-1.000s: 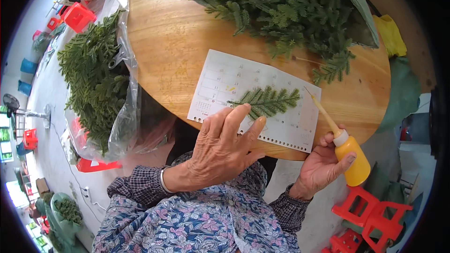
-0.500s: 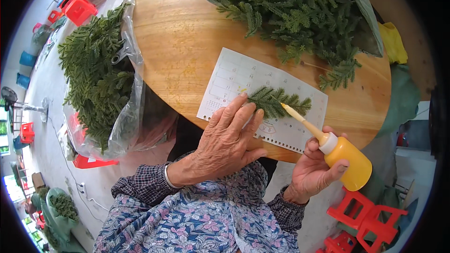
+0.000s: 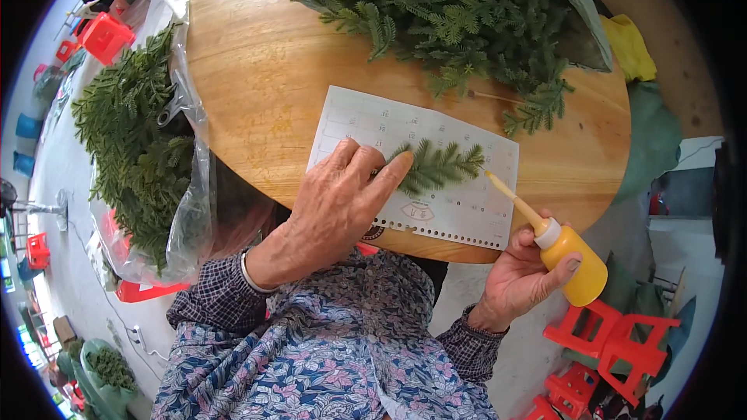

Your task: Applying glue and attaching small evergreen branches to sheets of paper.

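Observation:
A small green fir-like sprig (image 3: 440, 167) is slightly blurred above a white calendar sheet (image 3: 482, 222). My left hand (image 3: 327, 198) has its fingers closed at the sprig's left end, where the stem is hidden. In my right hand (image 3: 513, 288) is a squeeze bottle (image 3: 576, 264) of yellow liquid with a long thin nozzle. The nozzle tip points up and left, just right of the sprig's tip and apart from it. The sheet lies on a wooden table (image 3: 257, 70), with its punched edge toward me.
A large heap of green sprigs (image 3: 467, 15) spills from a green bag (image 3: 587, 12) on the far side of the table. More sprigs (image 3: 128, 140) fill a clear plastic bag (image 3: 198, 179) at the left. Red stools (image 3: 634, 358) stand at the lower right.
My left hand has gone from lying flat beside the sprig to gripping its left end. The bottle's nozzle has drawn away from over the sprig. The whole view has shifted slightly.

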Motion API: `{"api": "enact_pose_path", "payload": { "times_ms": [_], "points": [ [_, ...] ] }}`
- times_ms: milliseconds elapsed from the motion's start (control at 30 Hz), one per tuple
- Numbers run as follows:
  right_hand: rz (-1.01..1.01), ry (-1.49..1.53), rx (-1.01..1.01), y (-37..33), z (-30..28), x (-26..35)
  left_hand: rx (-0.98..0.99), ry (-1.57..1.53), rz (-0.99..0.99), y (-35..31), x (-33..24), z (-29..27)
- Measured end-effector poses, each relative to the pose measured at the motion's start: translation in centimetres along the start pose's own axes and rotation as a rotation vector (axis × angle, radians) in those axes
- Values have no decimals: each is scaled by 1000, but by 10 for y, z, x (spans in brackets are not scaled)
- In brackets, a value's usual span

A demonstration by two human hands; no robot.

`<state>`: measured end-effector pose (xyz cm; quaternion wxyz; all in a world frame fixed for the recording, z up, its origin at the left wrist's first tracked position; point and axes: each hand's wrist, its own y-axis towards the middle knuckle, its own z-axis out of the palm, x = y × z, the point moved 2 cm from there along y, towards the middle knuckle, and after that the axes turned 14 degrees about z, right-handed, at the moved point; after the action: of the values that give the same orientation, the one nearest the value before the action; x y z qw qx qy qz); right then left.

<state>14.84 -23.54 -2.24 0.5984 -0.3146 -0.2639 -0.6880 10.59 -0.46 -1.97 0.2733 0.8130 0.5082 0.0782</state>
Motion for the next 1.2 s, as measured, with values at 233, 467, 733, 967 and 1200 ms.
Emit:
{"api": "enact_pose_path", "payload": {
  "times_ms": [233,467,733,967,1200],
  "points": [
    [0,50,-38,-2,-3,-2,-25,-70,-131,11,-11,-11],
    [30,37,28,1,-3,-7,-221,-276,-47,10,-6,2],
    [-27,-49,139,8,18,-23,-31,109,-11,3,27,22],
    [-26,-297,275,20,46,-40,-51,23,-84,9,12,33],
    [-32,-344,251,27,43,-36,-57,-16,-109,14,1,32]
  ]
}}
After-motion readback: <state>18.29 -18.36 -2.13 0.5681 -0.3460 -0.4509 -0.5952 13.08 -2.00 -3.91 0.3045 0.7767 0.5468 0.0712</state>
